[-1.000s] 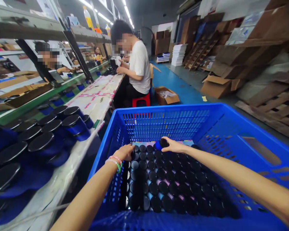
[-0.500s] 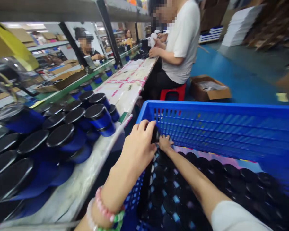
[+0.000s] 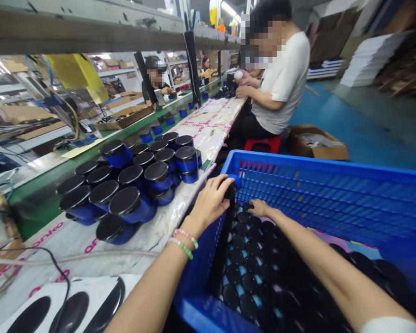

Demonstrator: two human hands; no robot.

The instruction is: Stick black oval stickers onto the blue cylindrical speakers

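Head view: left hand curved part-closed round a jar by the crate corner.
Right hand: fingers bent over the black tops inside; its hold seemed light, though blur left that uncertain.
Jar grip: steady side pressure suited smooth walls.
Rows: tops sat close, so slow, upright handling avoided knocks.

The head camera looks forward and down, close above the blue crate.
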